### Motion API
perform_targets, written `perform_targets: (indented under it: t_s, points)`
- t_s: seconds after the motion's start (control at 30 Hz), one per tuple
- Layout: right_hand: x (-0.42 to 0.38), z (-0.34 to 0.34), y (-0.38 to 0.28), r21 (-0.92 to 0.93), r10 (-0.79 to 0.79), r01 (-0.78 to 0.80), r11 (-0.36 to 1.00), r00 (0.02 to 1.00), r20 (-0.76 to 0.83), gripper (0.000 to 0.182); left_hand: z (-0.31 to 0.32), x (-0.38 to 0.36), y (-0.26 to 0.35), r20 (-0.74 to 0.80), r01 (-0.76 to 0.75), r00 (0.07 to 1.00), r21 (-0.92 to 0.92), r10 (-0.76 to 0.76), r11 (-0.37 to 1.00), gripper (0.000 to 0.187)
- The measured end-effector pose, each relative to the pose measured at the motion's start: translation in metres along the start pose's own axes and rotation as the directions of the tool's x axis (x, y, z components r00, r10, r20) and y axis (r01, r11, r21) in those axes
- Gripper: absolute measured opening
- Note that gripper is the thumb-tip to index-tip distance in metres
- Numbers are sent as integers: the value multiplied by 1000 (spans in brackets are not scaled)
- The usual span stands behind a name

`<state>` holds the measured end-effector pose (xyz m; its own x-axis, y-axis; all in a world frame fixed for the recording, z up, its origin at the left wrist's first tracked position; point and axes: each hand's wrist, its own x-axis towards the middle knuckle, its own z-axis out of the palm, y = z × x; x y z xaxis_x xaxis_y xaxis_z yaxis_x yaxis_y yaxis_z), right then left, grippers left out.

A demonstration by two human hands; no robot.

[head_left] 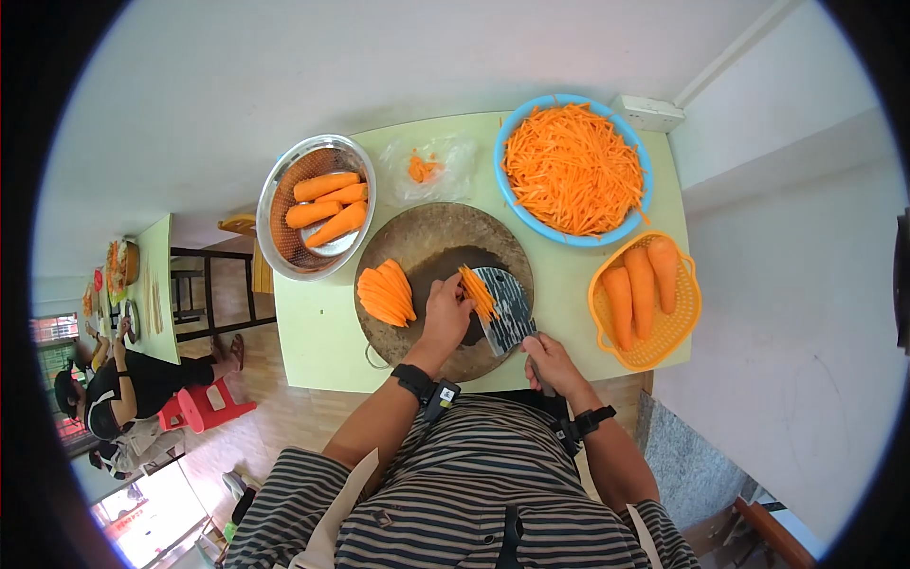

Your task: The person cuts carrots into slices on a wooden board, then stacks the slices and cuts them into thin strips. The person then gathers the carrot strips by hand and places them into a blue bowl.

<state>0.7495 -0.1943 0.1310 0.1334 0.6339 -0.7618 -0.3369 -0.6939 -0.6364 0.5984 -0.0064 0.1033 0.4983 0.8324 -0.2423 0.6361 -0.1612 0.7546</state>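
On the round wooden board (427, 228) lies a fan of carrot slices (385, 293) at the left. My left hand (448, 313) is closed, its fingertips against the left edge of a small bundle of carrot strips (478, 293). My right hand (555, 364) is wrapped round the handle of a wide cleaver (509, 318), whose blade lies beside and partly under the strips. Behind the board, a clear plastic bag (455, 171) holds small carrot scraps (423, 168).
A metal colander (268, 213) with several carrots stands at the left. A blue basin (512, 204) of shredded carrot is at the back right, a yellow basket (678, 332) with 3 carrots at the right. A seated person (142, 379) is at far left, beside red stools (213, 406).
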Motion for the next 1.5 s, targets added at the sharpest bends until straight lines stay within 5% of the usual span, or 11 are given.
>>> perform_targets:
  t_s: [0.57,0.9,1.13,1.27,1.5]
  points:
    - [-7,10,5,40,60,-63,997,996,65,36,-13,-4,-3,101,-140,986,80,132,987,46]
    - [-35,-6,-15,205,-31,23,979,999,35,39,-29,14,58,137,-275,953,2,272,961,44]
    - [-67,-31,-46,287,-181,203,936,978,-100,36,-18,48,130,128,-430,886,-131,445,893,53]
    - [-79,-46,-67,379,-225,299,876,948,-227,33,-3,69,175,134,-389,898,-209,420,897,55]
    - [-69,-63,-130,261,-313,437,861,859,-405,24,43,123,201,-79,-457,885,-346,460,820,42]
